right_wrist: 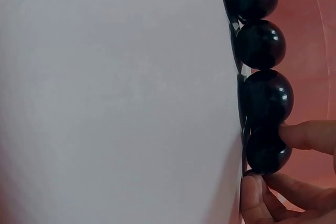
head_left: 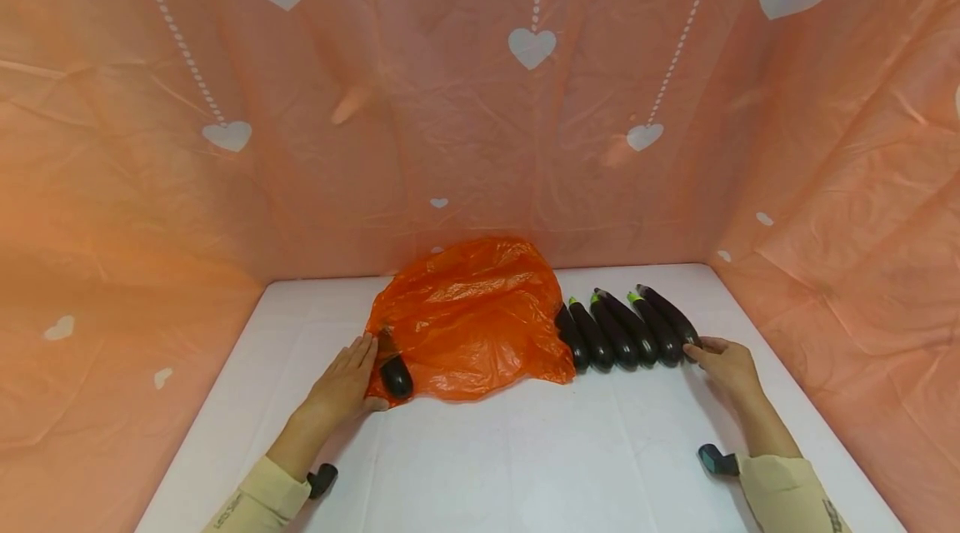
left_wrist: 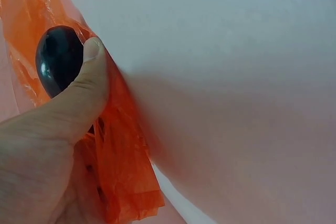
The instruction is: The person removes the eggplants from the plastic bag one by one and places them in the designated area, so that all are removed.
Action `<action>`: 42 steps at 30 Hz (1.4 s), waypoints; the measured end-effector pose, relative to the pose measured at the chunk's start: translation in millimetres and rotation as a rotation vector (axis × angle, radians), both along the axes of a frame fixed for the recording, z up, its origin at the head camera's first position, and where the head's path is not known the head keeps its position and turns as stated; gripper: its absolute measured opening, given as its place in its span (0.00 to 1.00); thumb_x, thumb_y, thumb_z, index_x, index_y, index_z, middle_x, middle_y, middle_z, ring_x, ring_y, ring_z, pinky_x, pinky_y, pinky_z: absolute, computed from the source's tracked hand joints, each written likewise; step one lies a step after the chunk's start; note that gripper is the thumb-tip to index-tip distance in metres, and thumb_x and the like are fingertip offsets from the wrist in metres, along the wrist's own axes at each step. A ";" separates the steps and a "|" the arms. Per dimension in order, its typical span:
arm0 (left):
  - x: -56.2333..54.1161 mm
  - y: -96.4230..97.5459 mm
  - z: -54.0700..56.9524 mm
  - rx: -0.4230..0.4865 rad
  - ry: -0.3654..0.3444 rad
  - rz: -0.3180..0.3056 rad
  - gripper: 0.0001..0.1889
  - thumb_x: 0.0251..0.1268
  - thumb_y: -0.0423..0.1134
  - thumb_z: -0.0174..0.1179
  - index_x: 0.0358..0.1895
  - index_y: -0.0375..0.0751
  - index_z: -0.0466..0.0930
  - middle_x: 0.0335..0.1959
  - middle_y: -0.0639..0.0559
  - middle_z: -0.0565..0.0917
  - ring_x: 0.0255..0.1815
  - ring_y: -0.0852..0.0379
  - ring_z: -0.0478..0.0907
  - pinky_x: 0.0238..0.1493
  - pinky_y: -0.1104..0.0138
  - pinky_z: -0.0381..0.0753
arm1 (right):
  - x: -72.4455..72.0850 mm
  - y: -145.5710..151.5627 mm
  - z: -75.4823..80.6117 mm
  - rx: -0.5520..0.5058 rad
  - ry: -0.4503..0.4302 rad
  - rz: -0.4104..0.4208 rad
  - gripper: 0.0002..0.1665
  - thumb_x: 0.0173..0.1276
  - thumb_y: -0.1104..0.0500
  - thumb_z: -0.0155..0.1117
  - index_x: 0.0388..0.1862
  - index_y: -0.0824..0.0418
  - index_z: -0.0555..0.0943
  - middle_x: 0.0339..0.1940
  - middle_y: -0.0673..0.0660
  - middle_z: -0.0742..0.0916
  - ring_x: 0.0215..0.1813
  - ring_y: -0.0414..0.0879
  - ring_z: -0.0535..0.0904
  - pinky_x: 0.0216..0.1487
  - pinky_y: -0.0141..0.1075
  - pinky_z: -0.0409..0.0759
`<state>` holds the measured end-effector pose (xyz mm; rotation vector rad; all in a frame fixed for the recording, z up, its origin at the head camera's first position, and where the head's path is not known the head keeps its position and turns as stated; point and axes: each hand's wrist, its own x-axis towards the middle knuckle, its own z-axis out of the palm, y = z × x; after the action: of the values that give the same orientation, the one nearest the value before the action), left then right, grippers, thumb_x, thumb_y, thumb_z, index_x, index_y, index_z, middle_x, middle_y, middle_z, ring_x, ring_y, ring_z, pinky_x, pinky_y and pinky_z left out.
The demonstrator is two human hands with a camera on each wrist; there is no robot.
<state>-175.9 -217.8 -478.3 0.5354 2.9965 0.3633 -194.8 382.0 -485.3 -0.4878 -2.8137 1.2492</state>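
An orange plastic bag (head_left: 480, 316) lies spread on the white table, with a dark eggplant (head_left: 396, 376) poking out at its lower left. My left hand (head_left: 341, 383) rests against the bag's left edge, fingers straight and thumb apart. In the left wrist view, the thumb lies beside the eggplant's rounded end (left_wrist: 55, 61), over the plastic; the other fingers are hidden there. My right hand (head_left: 727, 365) pinches the blunt end of the rightmost eggplant (head_left: 670, 312) in a row. The right wrist view shows its fingers on both sides of the end eggplant (right_wrist: 269, 153).
Several more eggplants (head_left: 615, 337) lie side by side between the bag and my right hand, some with green stem ends toward the back. The bag's right edge overlaps the leftmost one. An orange curtain with hearts (head_left: 450, 100) surrounds the table (head_left: 510, 466) at back and sides.
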 end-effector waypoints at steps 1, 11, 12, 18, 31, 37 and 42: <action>0.1 0.0 0.1 0.000 0.000 0.000 0.55 0.59 0.47 0.79 0.78 0.14 0.57 0.81 0.20 0.59 0.83 0.25 0.56 0.83 0.38 0.58 | 0.1 -0.1 0.1 -0.001 0.000 0.000 0.38 0.80 0.50 0.64 0.69 0.84 0.73 0.62 0.80 0.83 0.61 0.72 0.81 0.37 0.27 0.77; 0.3 -1.2 -0.8 0.003 0.004 -0.006 0.55 0.59 0.47 0.80 0.78 0.14 0.58 0.81 0.20 0.60 0.83 0.25 0.56 0.82 0.38 0.59 | 0.4 0.2 0.2 0.014 -0.011 0.007 0.39 0.81 0.50 0.63 0.70 0.84 0.72 0.65 0.81 0.81 0.63 0.74 0.79 0.39 0.28 0.77; 0.4 -1.6 -1.1 0.001 0.007 -0.006 0.55 0.59 0.47 0.80 0.78 0.14 0.58 0.81 0.20 0.60 0.83 0.25 0.56 0.82 0.38 0.59 | 0.4 0.4 0.2 0.017 -0.013 0.009 0.39 0.81 0.50 0.62 0.70 0.84 0.72 0.65 0.81 0.81 0.64 0.75 0.79 0.39 0.29 0.78; 0.9 -2.1 -1.3 -0.003 0.014 -0.010 0.54 0.60 0.46 0.79 0.77 0.14 0.58 0.81 0.20 0.60 0.83 0.25 0.56 0.82 0.38 0.59 | 0.6 2.2 -1.3 -0.006 -0.022 0.000 0.38 0.82 0.49 0.62 0.71 0.83 0.72 0.67 0.80 0.80 0.66 0.74 0.77 0.40 0.29 0.77; 1.0 -1.0 -1.2 -0.007 0.030 -0.014 0.54 0.59 0.47 0.79 0.77 0.14 0.59 0.80 0.20 0.61 0.82 0.25 0.57 0.82 0.38 0.60 | 3.5 -0.9 2.9 -0.010 0.026 -0.032 0.36 0.81 0.52 0.63 0.70 0.82 0.73 0.65 0.79 0.82 0.67 0.73 0.76 0.47 0.36 0.80; 0.8 -2.1 -2.9 -0.020 0.039 -0.017 0.55 0.59 0.48 0.79 0.77 0.14 0.58 0.80 0.20 0.61 0.82 0.25 0.57 0.82 0.38 0.60 | 4.9 -5.6 5.3 -0.029 0.065 -0.071 0.35 0.81 0.53 0.63 0.71 0.80 0.73 0.67 0.79 0.80 0.70 0.74 0.75 0.67 0.57 0.76; 0.9 -1.3 -2.8 -0.013 0.033 -0.017 0.55 0.59 0.48 0.79 0.77 0.14 0.58 0.80 0.20 0.61 0.82 0.25 0.57 0.82 0.38 0.59 | 6.2 -11.9 9.6 -0.024 0.109 -0.082 0.34 0.80 0.53 0.66 0.71 0.79 0.75 0.67 0.78 0.82 0.68 0.71 0.79 0.50 0.30 0.78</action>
<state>-175.0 -219.1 -481.0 0.5712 3.0215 0.3374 -188.6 370.1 -475.8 -0.5143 -2.6643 1.2549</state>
